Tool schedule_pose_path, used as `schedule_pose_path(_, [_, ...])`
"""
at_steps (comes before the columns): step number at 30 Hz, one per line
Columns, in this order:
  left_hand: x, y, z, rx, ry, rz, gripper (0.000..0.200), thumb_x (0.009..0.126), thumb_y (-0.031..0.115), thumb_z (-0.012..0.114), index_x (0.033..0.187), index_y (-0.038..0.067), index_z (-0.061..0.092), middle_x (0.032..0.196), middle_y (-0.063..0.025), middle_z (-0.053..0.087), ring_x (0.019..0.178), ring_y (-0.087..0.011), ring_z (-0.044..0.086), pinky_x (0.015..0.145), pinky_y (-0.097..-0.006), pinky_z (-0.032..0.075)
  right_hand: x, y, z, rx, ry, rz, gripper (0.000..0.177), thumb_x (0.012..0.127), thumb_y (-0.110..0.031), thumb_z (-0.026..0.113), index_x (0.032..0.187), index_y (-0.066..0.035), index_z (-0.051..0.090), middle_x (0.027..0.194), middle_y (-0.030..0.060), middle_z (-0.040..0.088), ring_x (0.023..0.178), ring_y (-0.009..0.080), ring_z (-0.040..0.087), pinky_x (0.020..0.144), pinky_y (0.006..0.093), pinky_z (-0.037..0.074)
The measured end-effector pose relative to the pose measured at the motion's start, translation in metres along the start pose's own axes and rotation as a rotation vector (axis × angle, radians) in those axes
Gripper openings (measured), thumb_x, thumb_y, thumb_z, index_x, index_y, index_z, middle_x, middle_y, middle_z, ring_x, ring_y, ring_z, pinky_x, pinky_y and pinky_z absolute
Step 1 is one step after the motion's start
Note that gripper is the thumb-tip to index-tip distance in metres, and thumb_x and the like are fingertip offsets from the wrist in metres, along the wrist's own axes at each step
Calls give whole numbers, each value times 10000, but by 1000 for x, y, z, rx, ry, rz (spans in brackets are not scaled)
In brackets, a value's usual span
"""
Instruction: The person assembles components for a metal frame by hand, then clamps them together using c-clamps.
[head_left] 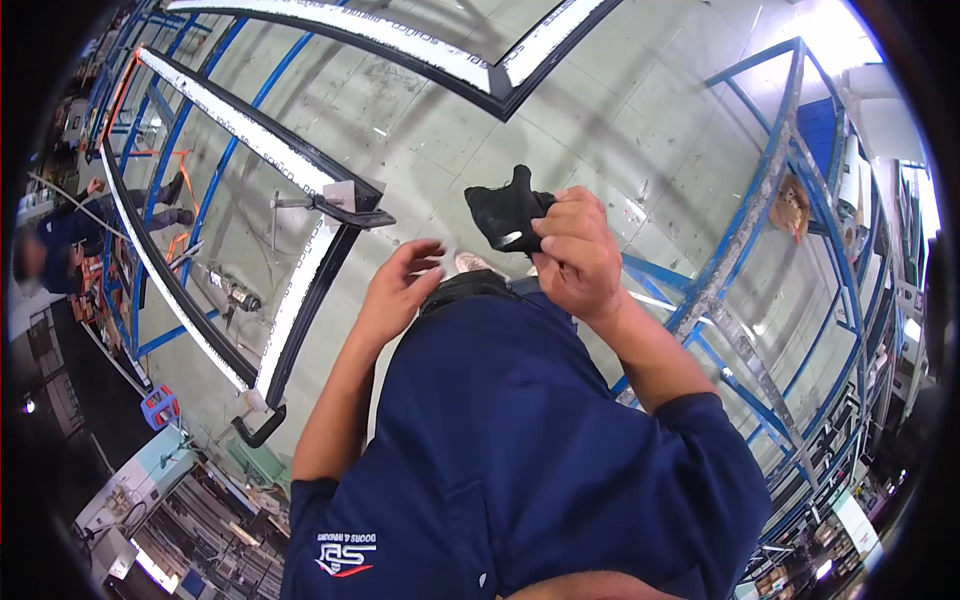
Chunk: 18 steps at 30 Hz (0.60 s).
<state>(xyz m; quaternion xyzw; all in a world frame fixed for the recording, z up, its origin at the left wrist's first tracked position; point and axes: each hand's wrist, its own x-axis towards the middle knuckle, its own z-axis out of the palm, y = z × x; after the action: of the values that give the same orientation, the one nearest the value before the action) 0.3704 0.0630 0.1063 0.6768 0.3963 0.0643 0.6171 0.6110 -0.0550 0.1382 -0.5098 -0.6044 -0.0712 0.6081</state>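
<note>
Navy short-sleeved shirt [520, 440], white logo [345, 553]

We see a workshop or factory floor for doors and windows. Large black window frame [290, 200] with white printed protective tape lies on a blue steel rack [200, 130], and a second taped frame [470, 65] is at the top. A clamp [335, 207] sits on the near frame's corner. More blue welded racking [760, 200] runs along the right side. Bare grey concrete floor [450, 140] is marked in slabs. The navy work shirt carries a logo [345, 553] reading "DOORS & WINDOWS". A co-worker [60, 240] in dark blue stands at far left. Benches and machines [130, 500] crowd the lower left; we can't make out details there.
</note>
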Motion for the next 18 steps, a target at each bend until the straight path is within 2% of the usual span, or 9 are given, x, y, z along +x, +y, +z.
schedule_pose_path(5, [41,54,66,-316,-304,-20,498,901,54,682,1358,60,484,1226,-80,627,1117,-168,608,913,-333,508,7,-17,-40,-68,6,-4,482,629,169,678,993,-83,485,879,116,657,769,278,626,856,523,506])
schedule_pose_path(7, [53,63,84,-241,-343,89,534,888,88,709,1367,65,472,1254,-89,607,1139,-198,595,914,-357,510,11,-14,-61,-124,72,-12,466,638,161,673,996,-80,496,875,113,653,773,278,617,859,512,499])
schedule_pose_path(9, [62,74,103,199,-241,242,564,870,135,740,1368,87,479,1284,-104,583,1155,-241,584,924,-382,508,14,-13,-89,-216,151,-4,450,648,153,668,999,-77,507,872,111,648,778,277,607,862,501,493])
schedule_pose_path(11, [77,55,109,346,-230,337,594,846,169,762,1373,133,491,1332,-106,549,1201,-273,557,937,-410,503,21,-13,-129,-302,293,30,412,657,138,663,995,-64,543,850,103,636,781,266,568,837,461,468])
schedule_pose_path(13, [87,21,107,425,-199,260,531,862,185,743,1343,127,525,1333,-106,552,1210,-287,552,925,-406,505,26,-27,-172,-438,339,11,333,683,106,693,955,-52,586,843,97,653,779,251,526,764,392,426])
schedule_pose_path(14, [89,6,103,449,-179,162,495,872,176,720,1328,106,542,1315,-120,571,1194,-286,567,934,-406,500,29,-36,-193,-499,342,-20,334,679,105,701,953,-53,593,846,96,662,766,244,529,755,387,427])
schedule_pose_path(15, [95,-26,94,382,-182,178,472,880,149,695,1320,64,548,1309,-125,586,1161,-282,591,947,-393,496,31,-46,-214,-560,343,-49,334,676,104,708,950,-55,600,849,95,671,752,238,531,746,381,429])
schedule_pose_path(17, [87,-48,79,312,-190,60,456,895,120,664,1324,21,542,1308,-138,590,1119,-264,614,943,-347,498,42,-68,-246,-639,523,-111,278,548,60,688,779,-95,670,686,24,559,652,235,510,641,344,411])
schedule_pose_path(18, [83,-55,69,307,-201,34,450,907,127,657,1329,20,541,1312,-134,589,1117,-243,613,940,-342,498,45,-88,-262,-717,572,-122,254,554,48,693,756,-104,671,693,17,570,642,229,515,618,333,408])
